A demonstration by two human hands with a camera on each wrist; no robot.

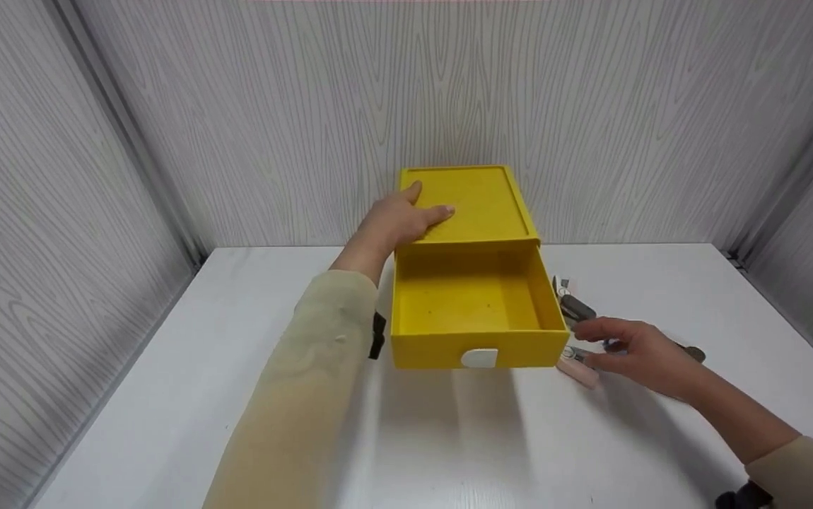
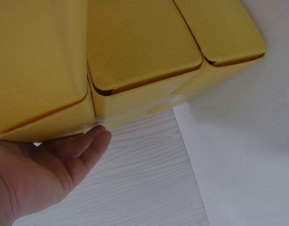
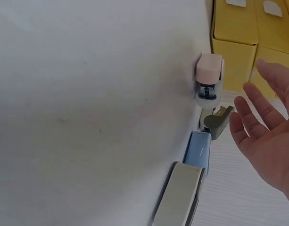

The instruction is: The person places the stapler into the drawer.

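Partly hidden behind the right hand (image 1: 636,353), a cluster of small staplers lies on the white table (image 1: 449,438) just to the right of the yellow drawer box (image 1: 474,205); from the head view only a pink stapler (image 1: 577,370), a dark grey stapler (image 1: 576,307) and a sliver of another past the wrist can be made out. The right wrist view shows them more plainly in a row: the pink one nearest the box, then an olive-grey one (image 3: 218,121), a blue stapler (image 3: 197,153) and a pale grey stapler (image 3: 179,195) cut off by the lower edge. The right hand's fingers are straight and spread, hovering just above the staplers with the fingertips near the pink and grey ones, gripping nothing; whether they touch any cannot be told. The drawer (image 1: 474,318) stands pulled out toward the person, its inside bare, a white tab (image 1: 479,358) on its front. The left hand (image 1: 399,219) rests flat on the box's top near its front left corner, fingers extended and relaxed; its wrist view shows only the palm beneath the yellow edge.
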